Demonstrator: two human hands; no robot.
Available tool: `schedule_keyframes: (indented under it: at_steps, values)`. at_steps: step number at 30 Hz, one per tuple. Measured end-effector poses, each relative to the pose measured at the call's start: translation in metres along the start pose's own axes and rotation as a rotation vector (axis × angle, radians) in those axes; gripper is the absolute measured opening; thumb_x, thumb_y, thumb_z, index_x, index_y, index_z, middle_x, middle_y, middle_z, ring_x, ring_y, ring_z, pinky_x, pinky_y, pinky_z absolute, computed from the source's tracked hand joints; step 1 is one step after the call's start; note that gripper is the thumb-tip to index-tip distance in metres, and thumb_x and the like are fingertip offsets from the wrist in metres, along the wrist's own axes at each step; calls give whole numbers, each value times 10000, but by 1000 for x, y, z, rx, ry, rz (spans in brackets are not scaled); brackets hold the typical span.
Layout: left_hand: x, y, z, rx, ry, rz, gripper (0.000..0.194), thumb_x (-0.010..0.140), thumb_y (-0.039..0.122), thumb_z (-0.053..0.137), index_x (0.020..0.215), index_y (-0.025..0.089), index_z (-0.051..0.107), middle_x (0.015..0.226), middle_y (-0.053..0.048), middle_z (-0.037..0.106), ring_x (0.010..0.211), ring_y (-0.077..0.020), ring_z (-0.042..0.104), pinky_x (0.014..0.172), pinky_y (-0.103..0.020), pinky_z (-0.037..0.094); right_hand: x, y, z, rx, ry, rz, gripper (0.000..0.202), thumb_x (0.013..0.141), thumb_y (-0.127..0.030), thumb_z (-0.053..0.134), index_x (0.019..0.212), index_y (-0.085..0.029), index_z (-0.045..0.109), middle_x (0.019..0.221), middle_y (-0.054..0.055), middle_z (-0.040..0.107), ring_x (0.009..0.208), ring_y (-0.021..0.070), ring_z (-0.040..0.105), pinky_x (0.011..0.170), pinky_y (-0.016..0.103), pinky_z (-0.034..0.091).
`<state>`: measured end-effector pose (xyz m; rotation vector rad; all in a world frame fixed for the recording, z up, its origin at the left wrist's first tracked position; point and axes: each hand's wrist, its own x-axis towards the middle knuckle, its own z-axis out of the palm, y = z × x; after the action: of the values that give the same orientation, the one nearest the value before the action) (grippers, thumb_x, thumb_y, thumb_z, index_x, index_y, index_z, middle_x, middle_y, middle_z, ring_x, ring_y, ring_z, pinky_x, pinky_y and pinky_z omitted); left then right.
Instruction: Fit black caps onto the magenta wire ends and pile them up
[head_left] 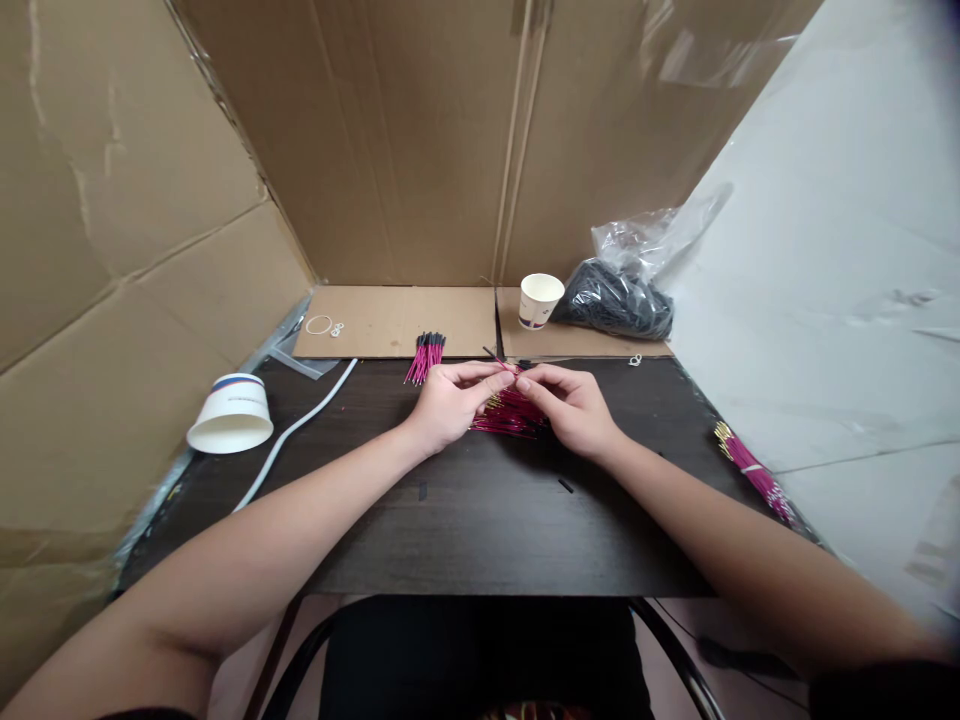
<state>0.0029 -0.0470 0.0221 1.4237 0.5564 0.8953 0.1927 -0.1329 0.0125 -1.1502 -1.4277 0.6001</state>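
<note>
My left hand (457, 398) and my right hand (570, 405) meet over the middle of the dark table. Both are closed in a pinch on a thin magenta wire (501, 363), which has a black sleeve at its upper left end. Beneath my fingers lies a loose pile of magenta wires (506, 415), some showing gold tips; the hands hide part of it. Behind my left hand, a small stack of magenta wires with black ends (426, 357) lies partly on the cardboard strip. A short black tube (565, 486) rests on the table nearer to me.
A clear bag of black tubes (619, 300) sits at the back right beside a paper cup (540, 300). A larger paper bowl (231, 415) lies tipped at left, near a white cable (300, 425). A tied magenta wire bundle (754, 472) lies along the right edge. Cardboard walls enclose the table.
</note>
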Motion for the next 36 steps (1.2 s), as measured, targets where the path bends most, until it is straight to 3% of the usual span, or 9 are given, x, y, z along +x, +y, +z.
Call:
schedule_keyframes:
  at_steps: [4, 8, 10, 13, 15, 18, 25, 36]
  values:
    - [0, 0, 0, 21, -7, -9, 412, 813, 490, 953, 1002, 131, 878, 675, -31, 652, 575, -105, 479, 555, -273, 370, -4, -1, 4, -29, -64, -18, 354, 1028, -524, 754, 950, -192, 848, 919, 57, 818, 788, 193, 710, 757, 331, 568]
    - [6, 3, -10, 130, 45, 17, 336, 901, 462, 862, 966, 134, 844, 669, -37, 650, 579, -126, 513, 571, -277, 404, -4, -1, 2, -179, -42, -99, 256, 1052, -405, 723, 954, -198, 838, 912, 46, 815, 790, 184, 715, 764, 327, 554]
    - [11, 6, -20, 294, 127, 93, 294, 949, 437, 797, 916, 145, 822, 747, -68, 710, 614, -142, 555, 609, -289, 436, -3, 0, -1, -281, -16, -151, 229, 1055, -362, 713, 931, -200, 817, 872, 43, 795, 746, 176, 683, 723, 326, 525]
    - [19, 14, -39, 727, 309, 244, 224, 958, 372, 762, 860, 172, 788, 781, -74, 742, 647, -164, 577, 684, -315, 446, -2, 2, -5, -402, -5, -239, 222, 1067, -332, 681, 918, -204, 785, 812, 48, 756, 691, 179, 635, 681, 338, 489]
    - [23, 20, -51, 985, 353, 224, 185, 942, 316, 747, 809, 188, 748, 777, -82, 739, 687, -196, 604, 702, -334, 423, -1, 3, -6, -446, -12, -288, 213, 1072, -320, 665, 928, -206, 772, 785, 47, 733, 671, 181, 614, 673, 344, 479]
    - [29, 25, -65, 1184, 372, 89, 155, 868, 274, 769, 743, 206, 709, 800, -110, 749, 733, -254, 630, 712, -366, 423, -2, 4, -6, -469, -34, -325, 200, 1079, -308, 654, 950, -207, 767, 783, 44, 724, 668, 181, 610, 675, 344, 480]
    - [40, 22, -78, 1256, 391, -76, 103, 812, 281, 782, 737, 216, 753, 812, -153, 749, 787, -350, 670, 756, -459, 479, -2, 7, -8, -491, -67, -369, 180, 1083, -275, 654, 976, -196, 775, 795, 33, 727, 688, 166, 633, 696, 329, 501]
    - [40, 19, -79, 1287, 394, -67, 141, 811, 329, 784, 735, 214, 755, 800, -165, 743, 788, -357, 684, 740, -462, 485, -1, 8, -10, -530, -73, -346, 172, 1082, -281, 657, 979, -198, 767, 823, 49, 727, 704, 178, 629, 699, 344, 493]
